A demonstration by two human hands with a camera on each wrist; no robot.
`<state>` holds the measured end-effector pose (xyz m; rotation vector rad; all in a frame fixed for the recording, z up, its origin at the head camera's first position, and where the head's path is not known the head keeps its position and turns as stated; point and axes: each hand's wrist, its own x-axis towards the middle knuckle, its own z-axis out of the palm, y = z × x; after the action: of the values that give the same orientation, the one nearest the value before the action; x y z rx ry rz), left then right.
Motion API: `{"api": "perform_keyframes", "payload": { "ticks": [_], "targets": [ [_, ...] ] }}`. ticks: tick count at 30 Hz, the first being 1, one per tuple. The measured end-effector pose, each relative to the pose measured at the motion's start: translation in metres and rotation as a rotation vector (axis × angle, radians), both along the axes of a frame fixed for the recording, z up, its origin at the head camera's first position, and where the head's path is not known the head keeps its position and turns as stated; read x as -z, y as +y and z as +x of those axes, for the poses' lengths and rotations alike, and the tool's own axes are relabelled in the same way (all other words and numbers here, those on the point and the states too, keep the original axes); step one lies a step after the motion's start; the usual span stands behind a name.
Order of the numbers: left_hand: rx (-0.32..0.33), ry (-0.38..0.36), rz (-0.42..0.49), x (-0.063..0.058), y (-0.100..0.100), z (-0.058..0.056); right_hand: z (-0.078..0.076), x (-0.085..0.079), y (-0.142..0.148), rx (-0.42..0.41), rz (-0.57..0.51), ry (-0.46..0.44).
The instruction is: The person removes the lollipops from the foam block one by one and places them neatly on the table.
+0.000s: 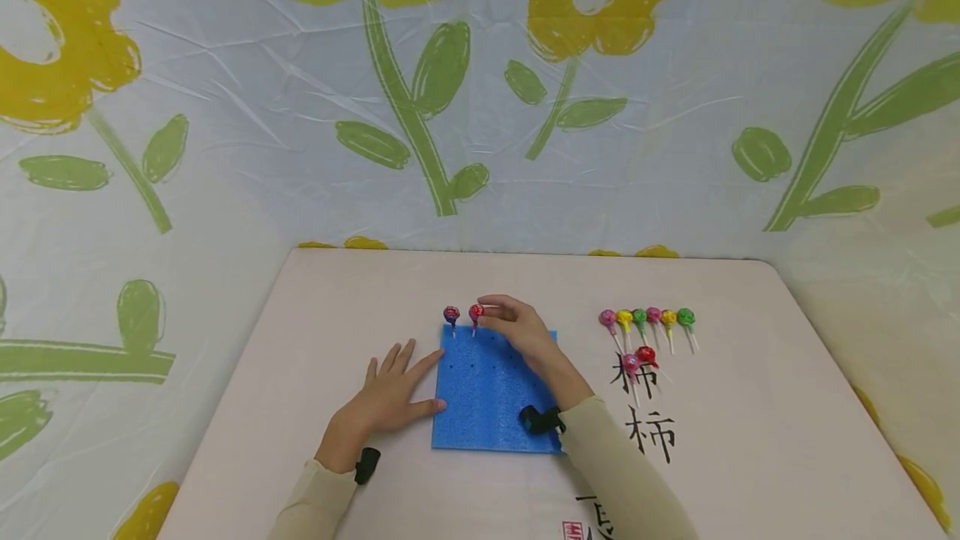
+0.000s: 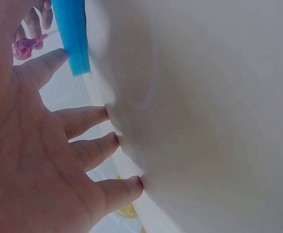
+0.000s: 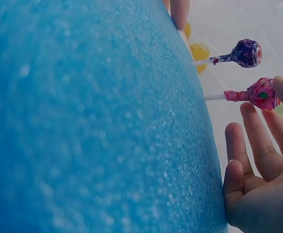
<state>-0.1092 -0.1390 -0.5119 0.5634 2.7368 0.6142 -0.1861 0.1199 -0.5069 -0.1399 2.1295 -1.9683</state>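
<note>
A blue foam board [image 1: 480, 407] with small holes lies on the table. In its far left part stands a dark purple lollipop [image 1: 451, 314], stick down. Beside it, to the right, a red-pink lollipop [image 3: 261, 94] stands upright with its white stick in the foam. My right hand [image 1: 525, 336] pinches this one's wrapped head between thumb and fingertips, the other fingers loosely bent in the right wrist view. Spread out at the board's left edge, my left hand [image 1: 390, 397] touches that edge with index finger and thumb. Its other fingertips [image 2: 132, 183] rest on the table.
To the right lie several wrapped lollipops in a row, among them a green one [image 1: 686, 317], with a red one [image 1: 646, 354] and a pink one [image 1: 632, 363] nearer. Black characters [image 1: 651, 433] mark the pale tabletop [image 1: 750, 407]. A flowered cloth [image 1: 285, 107] hangs behind.
</note>
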Motion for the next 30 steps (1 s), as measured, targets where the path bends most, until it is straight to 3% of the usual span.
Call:
{"api": "perform_keyframes", "payload": {
  "ticks": [19,27,30],
  "targets": [
    [0.001,0.0,-0.024,0.0,0.001,-0.001,0.0,0.0,-0.001,0.03,-0.051,-0.023],
    [-0.002,-0.001,-0.012,0.0,0.001,0.0,0.005,-0.018,0.005,0.069,-0.077,-0.057],
    [-0.001,0.003,-0.005,0.0,0.0,0.0,0.002,-0.013,0.011,0.086,-0.091,-0.053]
  ]
}}
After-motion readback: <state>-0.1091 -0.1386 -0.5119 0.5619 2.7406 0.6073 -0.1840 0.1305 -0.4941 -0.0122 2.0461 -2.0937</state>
